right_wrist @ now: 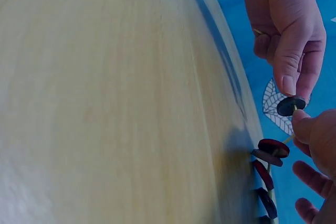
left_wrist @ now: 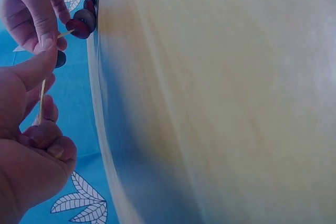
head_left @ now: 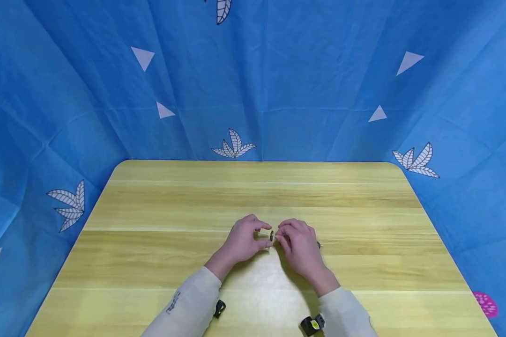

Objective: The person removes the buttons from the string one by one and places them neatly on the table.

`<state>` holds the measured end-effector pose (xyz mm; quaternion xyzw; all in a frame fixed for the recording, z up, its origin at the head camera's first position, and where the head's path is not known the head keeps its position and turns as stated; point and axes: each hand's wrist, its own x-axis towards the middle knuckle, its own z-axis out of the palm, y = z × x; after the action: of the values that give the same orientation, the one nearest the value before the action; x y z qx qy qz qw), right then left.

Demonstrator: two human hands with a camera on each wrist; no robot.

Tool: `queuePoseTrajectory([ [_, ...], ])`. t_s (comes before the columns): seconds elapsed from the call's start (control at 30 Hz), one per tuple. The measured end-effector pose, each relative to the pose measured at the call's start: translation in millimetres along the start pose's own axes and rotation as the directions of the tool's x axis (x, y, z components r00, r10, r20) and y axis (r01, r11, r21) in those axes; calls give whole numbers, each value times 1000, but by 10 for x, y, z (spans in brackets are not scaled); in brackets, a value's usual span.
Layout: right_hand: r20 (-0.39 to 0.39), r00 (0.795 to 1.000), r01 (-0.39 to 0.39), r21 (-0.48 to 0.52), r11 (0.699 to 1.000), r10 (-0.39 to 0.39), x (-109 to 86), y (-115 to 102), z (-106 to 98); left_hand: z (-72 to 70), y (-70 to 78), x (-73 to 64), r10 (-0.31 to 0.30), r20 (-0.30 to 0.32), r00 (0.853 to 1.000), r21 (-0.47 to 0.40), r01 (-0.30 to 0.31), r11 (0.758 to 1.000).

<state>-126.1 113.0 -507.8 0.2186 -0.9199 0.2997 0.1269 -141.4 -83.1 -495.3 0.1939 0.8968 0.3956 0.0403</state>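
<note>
Between hands (head_left: 274, 241), barely visible skewer (left_wrist: 41, 100).

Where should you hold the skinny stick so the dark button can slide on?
Best to pinch the thin stick low down, as the left hand does, leaving its tip bare. The dark button sits near that tip, so the right hand should probably come from the tip end, fingertips on the button's rim, because its middle hole must stay clear.
</note>
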Motion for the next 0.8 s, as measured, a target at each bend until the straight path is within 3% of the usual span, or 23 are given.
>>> queuePoseTrajectory([
  [0.23,24,1000,10,-43,999,-9,16,-40,-9,-11,-29,14,24,2,1000,54,-24,998],
  [0.8,30,1000,3,-29,1000,-2,19,-38,-14,-4,-18,3,5,-26,1000,-14,-6,1000],
])
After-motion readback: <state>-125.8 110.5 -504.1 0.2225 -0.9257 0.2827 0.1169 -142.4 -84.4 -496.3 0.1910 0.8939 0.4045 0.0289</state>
